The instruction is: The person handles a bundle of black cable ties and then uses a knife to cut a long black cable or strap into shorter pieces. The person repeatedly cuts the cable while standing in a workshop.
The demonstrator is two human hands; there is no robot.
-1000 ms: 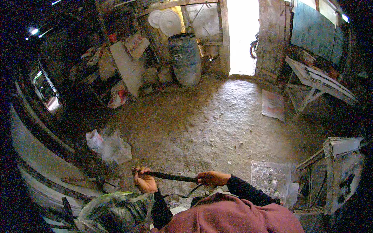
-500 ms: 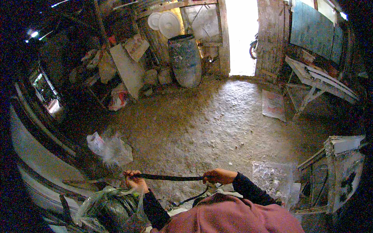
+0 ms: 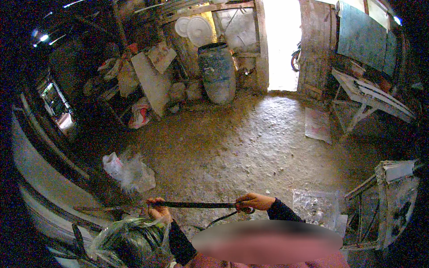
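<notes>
A long, dark, flat strip [image 3: 199, 205] stretches level and taut between my two hands, in front of my body. My left hand [image 3: 159, 209] is closed round its left end. At the other end my right hand [image 3: 257, 202] pinches it, with a small rounded piece showing under the fingers that I cannot make out. From below the right hand a thinner dark length [image 3: 222, 218] trails down to the left. Close by my left forearm sits a bundle of green, shiny strands [image 3: 134, 236] wrapped in clear plastic.
A crumpled clear plastic bag [image 3: 136, 172] lies on the rough earthen floor [image 3: 232, 152] ahead left. To the right stand a worn frame [image 3: 380, 205] and a slanted wooden table [image 3: 366, 91]. A blue barrel [image 3: 217, 73] is near the bright doorway [image 3: 283, 49].
The strip is straighter and more level between my hands. My right hand has turned slightly, and a rounded piece now shows beneath it. The whole view has shifted a little.
</notes>
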